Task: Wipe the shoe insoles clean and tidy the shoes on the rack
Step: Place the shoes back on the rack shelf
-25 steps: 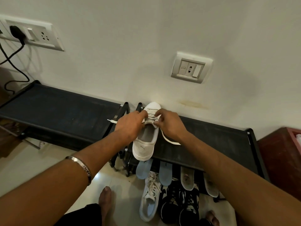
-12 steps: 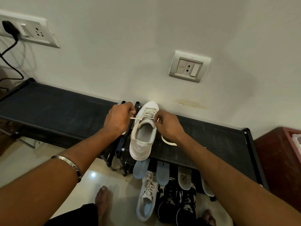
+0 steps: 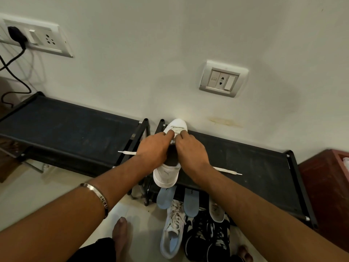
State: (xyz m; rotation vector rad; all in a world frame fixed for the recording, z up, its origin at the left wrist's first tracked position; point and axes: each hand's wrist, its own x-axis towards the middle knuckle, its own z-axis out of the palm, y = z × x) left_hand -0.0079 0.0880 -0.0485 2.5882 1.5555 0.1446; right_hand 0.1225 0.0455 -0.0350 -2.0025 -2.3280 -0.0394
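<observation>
I have the white leather lace-up sneaker (image 3: 166,175) on the black fabric shoe rack (image 3: 245,163), toe at twelve o'clock against the wall. My left hand (image 3: 154,149) and right hand (image 3: 190,150) each pinch the white flat laces (image 3: 227,170) at the eyelets – likely to snug them. A leaping-cat logo marks the heel; the steel bracelet (image 3: 98,197) carries lettering I can't read.

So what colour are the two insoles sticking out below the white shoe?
Light blue insoles, clearest in the head view.
</observation>
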